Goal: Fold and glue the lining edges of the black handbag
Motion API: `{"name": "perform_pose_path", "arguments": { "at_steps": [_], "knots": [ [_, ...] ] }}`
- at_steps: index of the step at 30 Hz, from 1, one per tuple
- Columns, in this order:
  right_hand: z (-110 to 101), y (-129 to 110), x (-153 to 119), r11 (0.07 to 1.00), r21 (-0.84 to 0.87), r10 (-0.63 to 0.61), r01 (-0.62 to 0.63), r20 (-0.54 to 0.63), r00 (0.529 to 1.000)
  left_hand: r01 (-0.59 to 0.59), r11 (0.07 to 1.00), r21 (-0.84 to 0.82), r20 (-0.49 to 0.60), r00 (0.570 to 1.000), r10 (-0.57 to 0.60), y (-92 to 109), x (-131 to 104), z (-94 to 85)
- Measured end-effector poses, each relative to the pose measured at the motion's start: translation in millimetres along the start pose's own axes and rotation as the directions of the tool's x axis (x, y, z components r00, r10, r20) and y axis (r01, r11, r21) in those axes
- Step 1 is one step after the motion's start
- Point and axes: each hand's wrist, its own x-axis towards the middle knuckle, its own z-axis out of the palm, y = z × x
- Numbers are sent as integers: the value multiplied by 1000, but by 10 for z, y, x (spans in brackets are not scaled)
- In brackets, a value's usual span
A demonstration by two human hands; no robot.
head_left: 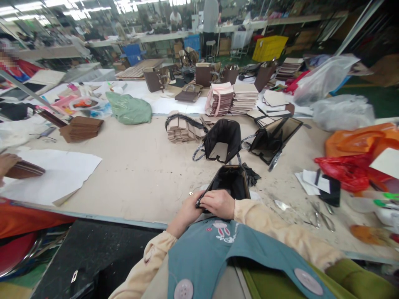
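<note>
A black-lined handbag (232,178) stands open at the table's front edge, close to my body. My left hand (190,207) grips the bag's near left rim from outside, fingers curled over it. Beside it, my right hand (218,203) is closed on the same rim, its fingers bent together near the corner. What lies under the fingertips is hidden. Just beyond are two more open black-lined bags, one upright (225,139) and one tilted to the right (271,141), with plastic-wrapped handles. A small metal piece (190,193) lies left of my hands.
Bundled pale straps or strips (182,128) lie behind. Brown panels (81,128), a green plastic bag (129,108) and stacked panels (220,99) sit farther off. At right are scissors (322,218) and a red plastic bag (350,170). Another person's hand (8,162) holds brown pieces at left.
</note>
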Motion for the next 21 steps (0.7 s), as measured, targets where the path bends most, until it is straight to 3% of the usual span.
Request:
{"name": "perform_pose_path", "arguments": {
  "at_steps": [5,11,14,17,19,21],
  "knots": [
    [28,-50,1,981,132,150,-144,-41,988,2,1000,2,-11,1000,-2,4,-4,7],
    [30,-59,8,890,277,379,-362,-6,926,9,1000,4,-17,1000,-9,-51,-12,27],
    [15,-24,-19,858,304,436,-415,-3,900,27,1000,-11,-11,1000,-27,-86,-15,36],
    [-46,19,-70,905,294,349,-309,-96,932,50,998,-23,-17,999,-51,-95,-12,36],
    [-91,48,-107,956,249,190,-155,-121,974,51,999,-20,-22,998,-51,-76,-9,28],
    [-114,71,-136,984,180,13,0,-72,997,37,999,-21,-20,999,-37,-43,-7,15]
  ]
}}
